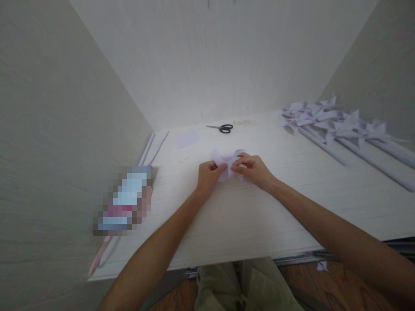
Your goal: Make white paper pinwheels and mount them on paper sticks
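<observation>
A pale lilac folded paper piece (226,163) lies on the white tabletop (246,211) at the centre, its flaps sticking up. My left hand (209,174) pinches its left side with closed fingers. My right hand (252,169) grips its right side, thumb and fingers pressed on the paper. Both hands rest low on the table, close together.
Black-handled scissors (222,128) lie at the back. A small lilac paper square (187,139) sits back left, beside thin sticks (152,148). Several finished paper pinwheels on rolled sticks (337,125) lie at the right. A blurred-out object (125,201) lies left. Walls enclose three sides.
</observation>
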The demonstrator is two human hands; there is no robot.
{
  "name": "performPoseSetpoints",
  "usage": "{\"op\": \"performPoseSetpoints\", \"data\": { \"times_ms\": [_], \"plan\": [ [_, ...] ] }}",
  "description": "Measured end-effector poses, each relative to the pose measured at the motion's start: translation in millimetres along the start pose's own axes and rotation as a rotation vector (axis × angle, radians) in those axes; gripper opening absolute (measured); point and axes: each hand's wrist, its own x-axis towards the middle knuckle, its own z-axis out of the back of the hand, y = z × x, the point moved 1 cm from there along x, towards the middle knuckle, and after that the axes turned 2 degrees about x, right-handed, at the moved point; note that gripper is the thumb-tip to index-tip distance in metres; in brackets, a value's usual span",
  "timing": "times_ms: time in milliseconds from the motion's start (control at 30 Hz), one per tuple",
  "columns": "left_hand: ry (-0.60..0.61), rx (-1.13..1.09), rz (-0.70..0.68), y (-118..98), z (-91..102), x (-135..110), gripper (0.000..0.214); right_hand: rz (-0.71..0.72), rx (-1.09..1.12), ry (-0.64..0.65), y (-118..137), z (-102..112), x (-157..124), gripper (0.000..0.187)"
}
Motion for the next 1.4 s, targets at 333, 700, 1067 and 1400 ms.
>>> {"op": "performPoseSetpoints", "data": {
  "times_ms": [333,700,1067,1400],
  "plan": [
    [0.026,0.043,-0.047,-0.3,-0.8,-1.6,0.023,-0.045,-0.087,-0.132,-2.4,-1.9,0.0,0.004],
    [0.005,0.112,-0.088,-1.0,-0.9,-3.0,0.024,-0.024,-0.194,-0.135,3.7,-3.2,0.1,0.006],
    [-0.005,0.181,-0.101,-3.2,-0.9,-3.6,0.024,-0.002,-0.267,-0.139,2.7,-4.5,0.9,0.009],
    [0.012,0.114,-0.096,4.3,1.3,-0.8,0.024,-0.001,-0.268,-0.142,1.9,-6.3,-0.2,0.010]
  ]
}}
